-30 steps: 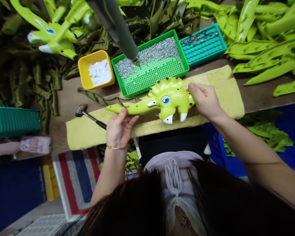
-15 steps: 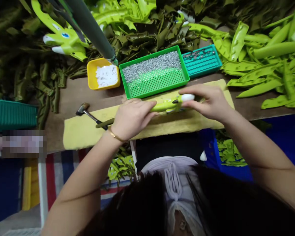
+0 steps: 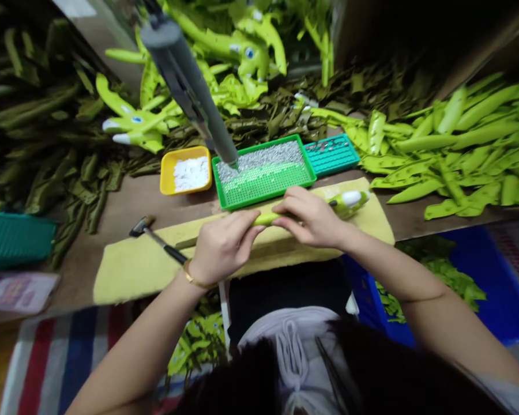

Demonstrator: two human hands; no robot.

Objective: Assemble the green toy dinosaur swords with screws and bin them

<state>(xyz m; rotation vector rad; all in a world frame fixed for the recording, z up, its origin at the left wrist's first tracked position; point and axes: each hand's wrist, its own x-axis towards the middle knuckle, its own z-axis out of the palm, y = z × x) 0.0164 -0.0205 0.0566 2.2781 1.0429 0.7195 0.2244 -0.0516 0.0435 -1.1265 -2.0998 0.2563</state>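
Note:
Both hands grip a long lime-green plastic toy creature (image 3: 267, 218) over the yellow cloth. My left hand (image 3: 225, 242) is closed round its left part, and a thin olive piece sticks out beyond that hand toward the hammer. Close beside it, my right hand (image 3: 307, 218) pinches the middle, fingers wrapped over the body. The toy's white-tipped end shows past my right hand. Much of the body is hidden by the fingers. Left of my left hand a hammer (image 3: 158, 241) with a black grip lies across the yellow cloth (image 3: 125, 271).
Behind the cloth stand a yellow tub (image 3: 166, 173) of white bits, a green tray (image 3: 263, 197) of small screws and a teal tray (image 3: 337, 161). A grey powered screwdriver (image 3: 190, 92) hangs above. Lime pieces (image 3: 471, 150) heap at right, olive pieces (image 3: 26, 127) at left.
My right hand has slid left from the toy's white-tipped end to its middle, close to my left hand. The camera view has shifted, showing more of the back of the table.

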